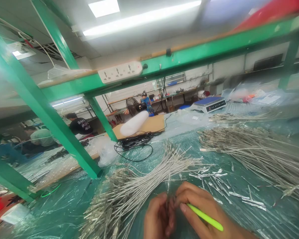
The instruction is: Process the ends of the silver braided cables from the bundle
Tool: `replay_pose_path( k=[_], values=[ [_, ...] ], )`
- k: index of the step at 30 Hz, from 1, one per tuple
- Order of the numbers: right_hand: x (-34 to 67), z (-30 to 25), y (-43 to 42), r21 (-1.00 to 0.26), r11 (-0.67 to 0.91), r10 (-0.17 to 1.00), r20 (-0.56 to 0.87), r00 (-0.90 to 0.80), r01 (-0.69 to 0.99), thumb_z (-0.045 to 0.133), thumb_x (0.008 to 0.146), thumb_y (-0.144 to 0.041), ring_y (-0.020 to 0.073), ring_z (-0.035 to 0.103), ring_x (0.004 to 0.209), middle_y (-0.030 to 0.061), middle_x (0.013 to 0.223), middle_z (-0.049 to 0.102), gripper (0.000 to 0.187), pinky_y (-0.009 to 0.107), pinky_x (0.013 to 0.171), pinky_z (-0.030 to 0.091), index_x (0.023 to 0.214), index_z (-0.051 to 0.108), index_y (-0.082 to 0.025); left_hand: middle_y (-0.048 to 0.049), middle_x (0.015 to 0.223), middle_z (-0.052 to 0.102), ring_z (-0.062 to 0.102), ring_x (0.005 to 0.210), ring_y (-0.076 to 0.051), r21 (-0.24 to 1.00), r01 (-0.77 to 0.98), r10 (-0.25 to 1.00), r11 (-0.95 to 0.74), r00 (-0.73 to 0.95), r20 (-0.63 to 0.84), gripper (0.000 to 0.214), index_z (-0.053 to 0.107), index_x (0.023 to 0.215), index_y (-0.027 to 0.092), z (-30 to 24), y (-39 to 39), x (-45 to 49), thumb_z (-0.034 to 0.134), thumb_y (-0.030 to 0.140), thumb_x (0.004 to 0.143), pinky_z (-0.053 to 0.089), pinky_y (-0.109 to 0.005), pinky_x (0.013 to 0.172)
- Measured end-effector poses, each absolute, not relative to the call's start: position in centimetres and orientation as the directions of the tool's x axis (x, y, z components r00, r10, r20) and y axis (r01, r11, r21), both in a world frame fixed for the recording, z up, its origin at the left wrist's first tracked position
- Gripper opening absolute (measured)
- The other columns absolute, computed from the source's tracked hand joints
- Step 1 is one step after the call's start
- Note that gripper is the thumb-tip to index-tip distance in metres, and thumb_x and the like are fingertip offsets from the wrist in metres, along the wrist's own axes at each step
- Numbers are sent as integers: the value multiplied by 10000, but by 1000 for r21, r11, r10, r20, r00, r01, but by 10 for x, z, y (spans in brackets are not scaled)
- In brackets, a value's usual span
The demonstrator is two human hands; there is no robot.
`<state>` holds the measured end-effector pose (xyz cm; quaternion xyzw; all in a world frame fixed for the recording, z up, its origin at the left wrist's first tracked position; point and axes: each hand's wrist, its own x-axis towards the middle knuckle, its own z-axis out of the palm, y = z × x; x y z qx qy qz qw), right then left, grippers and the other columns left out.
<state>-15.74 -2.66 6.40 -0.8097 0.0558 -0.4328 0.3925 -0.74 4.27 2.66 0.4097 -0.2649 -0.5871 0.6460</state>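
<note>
My left hand point(159, 214) is closed, its fingertips pinching a thin silvery cable end point(168, 184) that sticks up between my hands. Close against it, my right hand point(204, 207) grips a slim tool with a lime-green handle point(205, 217); its tip is hidden among the fingers, so its kind does not show. Beside my left hand lies a large bundle of grey cables point(139, 184) with metal connectors at the ends. Cut strips of silvery foil point(221, 187) are scattered just beyond my right hand.
A second cable pile point(254, 152) lies at the right. Behind are a blue-topped scale point(209, 104), black cables point(137, 141) and a white roll point(134, 122). A green frame point(64, 122) with a power strip point(121, 72) crosses the bench. Two people sit or stand farther back.
</note>
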Motion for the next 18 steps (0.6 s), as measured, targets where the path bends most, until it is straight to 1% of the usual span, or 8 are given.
replay_pose_path(
  k=[3, 6, 13, 18],
  values=[
    [-157, 64, -26, -695, -679, -431, 638, 638, 236, 429, 918, -159, 190, 592, 737, 89, 776, 596, 241, 324, 672, 507, 817, 648, -155, 36, 344, 429, 248, 289, -50, 844, 536, -975, -29, 171, -142, 379, 536, 549, 166, 26, 43, -8, 566, 448, 801, 129, -213, 352],
    [-159, 64, -24, -702, -676, -441, 628, 641, 223, 432, 921, -164, 194, 595, 742, 92, 787, 595, 236, 328, 678, 510, 829, 649, -156, 40, 355, 414, 239, 297, -46, 841, 540, -972, -19, 189, -143, 386, 535, 554, 162, 25, 43, -9, 537, 436, 826, 115, -209, 356],
    [-161, 65, -25, -674, -694, -409, 658, 632, 252, 438, 917, -156, 190, 603, 739, 89, 790, 605, 222, 320, 671, 516, 840, 646, -163, 36, 358, 401, 236, 304, -50, 860, 510, -970, 2, 210, -122, 412, 539, 546, 154, 24, 42, -10, 478, 413, 861, 102, -220, 360],
    [-161, 65, -25, -686, -688, -432, 649, 626, 236, 429, 918, -142, 189, 603, 749, 90, 798, 598, 225, 323, 681, 520, 854, 644, -158, 39, 342, 393, 233, 296, -53, 857, 515, -964, -2, 228, -139, 408, 524, 523, 158, 23, 42, -11, 487, 392, 856, 102, -227, 363]
  ],
)
